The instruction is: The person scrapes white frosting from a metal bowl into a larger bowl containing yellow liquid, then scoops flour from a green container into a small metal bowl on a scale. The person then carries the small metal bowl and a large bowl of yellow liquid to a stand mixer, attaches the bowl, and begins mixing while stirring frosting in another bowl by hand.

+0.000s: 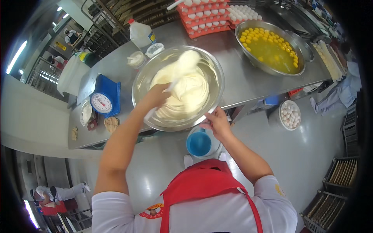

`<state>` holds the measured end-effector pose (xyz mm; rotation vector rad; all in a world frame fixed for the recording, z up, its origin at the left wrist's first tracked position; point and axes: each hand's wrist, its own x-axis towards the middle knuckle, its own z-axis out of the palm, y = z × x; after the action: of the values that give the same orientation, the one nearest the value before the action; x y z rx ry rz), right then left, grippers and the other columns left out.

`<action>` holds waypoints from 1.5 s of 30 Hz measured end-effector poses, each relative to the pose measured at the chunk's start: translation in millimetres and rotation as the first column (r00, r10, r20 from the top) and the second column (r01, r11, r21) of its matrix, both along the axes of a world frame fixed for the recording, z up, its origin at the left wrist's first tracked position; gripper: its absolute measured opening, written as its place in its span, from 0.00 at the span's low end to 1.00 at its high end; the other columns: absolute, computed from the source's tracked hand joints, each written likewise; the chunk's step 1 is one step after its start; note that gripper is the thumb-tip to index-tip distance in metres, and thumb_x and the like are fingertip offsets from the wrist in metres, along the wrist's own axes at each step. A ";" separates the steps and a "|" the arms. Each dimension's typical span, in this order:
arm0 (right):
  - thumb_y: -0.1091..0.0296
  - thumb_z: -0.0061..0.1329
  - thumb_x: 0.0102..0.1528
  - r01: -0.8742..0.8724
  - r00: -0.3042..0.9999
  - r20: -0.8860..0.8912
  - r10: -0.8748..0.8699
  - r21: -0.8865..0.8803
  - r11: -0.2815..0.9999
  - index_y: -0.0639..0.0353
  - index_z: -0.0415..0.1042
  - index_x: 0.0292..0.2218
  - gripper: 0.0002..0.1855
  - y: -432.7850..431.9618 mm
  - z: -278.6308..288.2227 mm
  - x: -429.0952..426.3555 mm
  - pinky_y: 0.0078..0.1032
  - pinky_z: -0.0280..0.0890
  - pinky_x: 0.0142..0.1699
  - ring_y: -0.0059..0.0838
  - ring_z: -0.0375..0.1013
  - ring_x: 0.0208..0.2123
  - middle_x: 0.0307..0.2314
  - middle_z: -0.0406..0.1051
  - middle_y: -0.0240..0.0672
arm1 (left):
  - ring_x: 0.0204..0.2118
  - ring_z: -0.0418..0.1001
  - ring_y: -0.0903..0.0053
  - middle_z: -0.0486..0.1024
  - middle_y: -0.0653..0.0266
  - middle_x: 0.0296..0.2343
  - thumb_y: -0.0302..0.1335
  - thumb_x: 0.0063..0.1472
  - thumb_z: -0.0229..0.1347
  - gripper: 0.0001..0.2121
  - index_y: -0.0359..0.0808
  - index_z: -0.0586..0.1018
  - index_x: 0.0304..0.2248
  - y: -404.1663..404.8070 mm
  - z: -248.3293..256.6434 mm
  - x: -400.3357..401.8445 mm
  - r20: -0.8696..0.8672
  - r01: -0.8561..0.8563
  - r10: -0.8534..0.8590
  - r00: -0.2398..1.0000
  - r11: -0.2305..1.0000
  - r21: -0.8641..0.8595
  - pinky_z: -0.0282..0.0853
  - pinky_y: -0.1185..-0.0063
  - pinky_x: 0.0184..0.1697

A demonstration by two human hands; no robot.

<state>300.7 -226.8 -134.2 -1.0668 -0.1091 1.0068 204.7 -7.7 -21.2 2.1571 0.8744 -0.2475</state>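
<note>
A large stainless steel mixing bowl [221, 87] holds pale yellow, creamy batter [192, 93] with swirled folds. My left hand [157, 95] is closed around the handle of a white spatula [188, 60], whose blurred blade is over the far side of the batter. The handle's lower end passes over the bowl's near left rim. With thumb and fingers, my right hand [216, 121] holds the bowl's near right rim. The bowl sits at the near edge of a steel table [233, 90].
A blue dial scale [112, 94], tubs and a plastic jug [140, 33] stand left. Behind are stacked egg trays [204, 23]; right, a bowl of cracked eggs [271, 52]. A blue container [199, 142] and bucket of eggshells [289, 115] are below. Other people are farther away.
</note>
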 end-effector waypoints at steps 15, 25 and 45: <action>0.69 0.44 0.53 0.051 0.998 0.044 -0.053 0.045 0.998 0.57 0.59 0.35 0.09 3.8 -0.5 47.2 0.26 0.72 0.29 0.26 0.69 0.31 0.30 0.64 0.34 | 0.10 0.64 0.80 0.68 0.65 0.14 0.26 0.52 0.49 0.25 0.35 0.61 0.52 26.9 -112.2 -40.3 0.099 0.285 -0.734 0.672 0.380 0.880 0.61 0.81 0.13; 0.68 0.43 0.53 0.085 0.996 -0.012 -0.084 0.199 0.976 0.59 0.55 0.42 0.16 -2.5 11.4 41.0 0.28 0.72 0.30 0.31 0.71 0.29 0.33 0.65 0.42 | 0.10 0.63 0.80 0.72 0.59 0.21 0.25 0.51 0.49 0.26 0.33 0.61 0.51 -18.7 -62.3 -25.7 0.024 0.161 -0.881 0.472 0.113 0.980 0.63 0.82 0.13; 0.73 0.43 0.52 0.172 0.982 0.063 -0.178 0.087 0.981 0.58 0.56 0.42 0.16 16.9 -3.4 16.5 0.26 0.71 0.26 0.30 0.70 0.31 0.32 0.65 0.37 | 0.14 0.68 0.74 0.72 0.56 0.19 0.27 0.53 0.47 0.22 0.34 0.64 0.49 -27.7 -11.7 31.0 -0.191 0.231 -0.231 0.954 0.973 -0.021 0.66 0.76 0.20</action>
<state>317.2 -209.9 -137.6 -1.0194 -0.1108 0.8003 235.7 -35.4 -32.9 2.2645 0.7249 -0.5813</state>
